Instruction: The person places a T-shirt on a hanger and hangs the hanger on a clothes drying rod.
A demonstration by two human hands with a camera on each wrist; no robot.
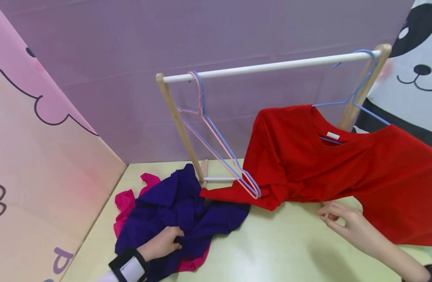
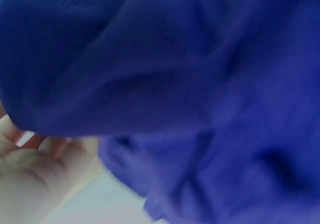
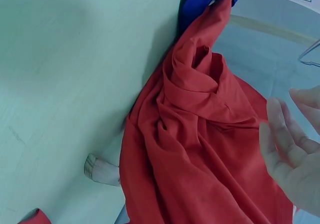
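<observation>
Our left hand touches the navy garment heaped on the table; we cannot tell whether it grips. Our empty right hand hangs relaxed near the red V-neck top. Pinching one navy edge serves us best.

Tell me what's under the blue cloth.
Pink cloth shows from under the blue cloth, at its left and near edges. The rest is covered: whether the pink parts join, or anything else lies there, cannot be seen.

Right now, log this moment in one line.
left hand: touching dark blue cloth, grip unclear | right hand: empty, near red shirt | red shirt: on blue hanger, rack
</observation>
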